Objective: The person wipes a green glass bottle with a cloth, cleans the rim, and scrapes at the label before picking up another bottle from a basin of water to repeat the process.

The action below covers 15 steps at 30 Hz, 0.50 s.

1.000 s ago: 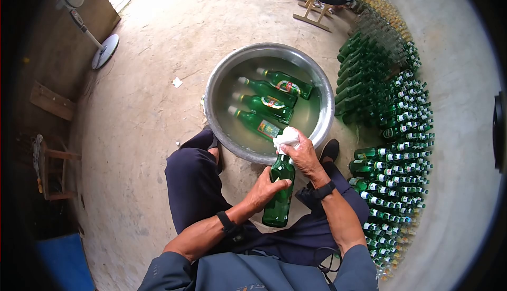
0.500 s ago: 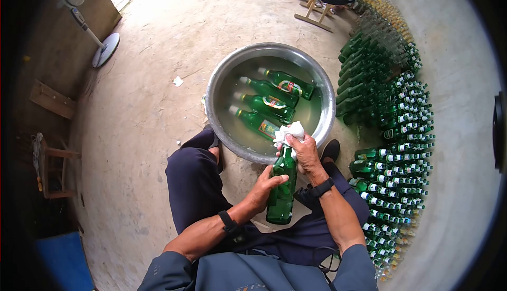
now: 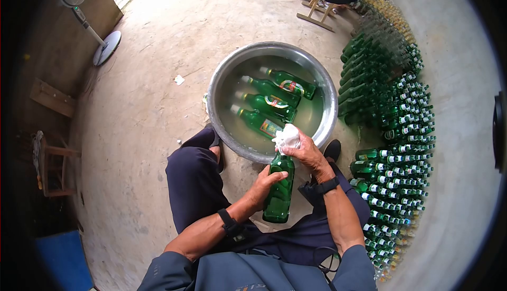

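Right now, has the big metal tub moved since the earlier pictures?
No, the metal tub hasn't moved: it sits just as far from the white scrap on the floor as before.

Standing fan point(image 3: 82, 18) at left, wooden frame point(image 3: 59, 152), blue panel point(image 3: 63, 259), white scrap point(image 3: 179, 80) on floor point(image 3: 142, 132)

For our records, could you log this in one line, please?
left hand: green bottle; right hand: cloth on its top; basin: four bottles

My dark clothes and two black wristbands point(image 3: 228, 220)
I wear a blue-grey, pale-marked shirt point(image 3: 253, 271) at six o'clock, navy trousers point(image 3: 190, 177) at eight and a dark shoe point(image 3: 332, 149) just past three.
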Motion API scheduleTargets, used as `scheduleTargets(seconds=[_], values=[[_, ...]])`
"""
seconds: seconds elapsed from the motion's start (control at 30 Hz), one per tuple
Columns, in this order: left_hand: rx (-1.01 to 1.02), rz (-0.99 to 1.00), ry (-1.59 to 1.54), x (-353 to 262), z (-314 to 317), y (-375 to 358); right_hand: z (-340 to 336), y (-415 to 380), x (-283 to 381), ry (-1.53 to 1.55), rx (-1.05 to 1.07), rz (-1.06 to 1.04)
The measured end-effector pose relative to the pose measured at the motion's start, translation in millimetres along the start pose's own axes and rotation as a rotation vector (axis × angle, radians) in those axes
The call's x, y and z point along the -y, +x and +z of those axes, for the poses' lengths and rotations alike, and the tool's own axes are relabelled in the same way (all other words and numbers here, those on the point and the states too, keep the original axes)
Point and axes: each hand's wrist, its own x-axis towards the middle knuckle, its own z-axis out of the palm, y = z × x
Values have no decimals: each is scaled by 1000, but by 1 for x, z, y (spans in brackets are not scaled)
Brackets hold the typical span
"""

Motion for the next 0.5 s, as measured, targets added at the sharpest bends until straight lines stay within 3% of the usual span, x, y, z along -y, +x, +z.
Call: scheduleTargets(seconds=[0.5], values=[[46, -90, 9, 3, -5, -5, 5, 11, -29, 70, -196, 96]])
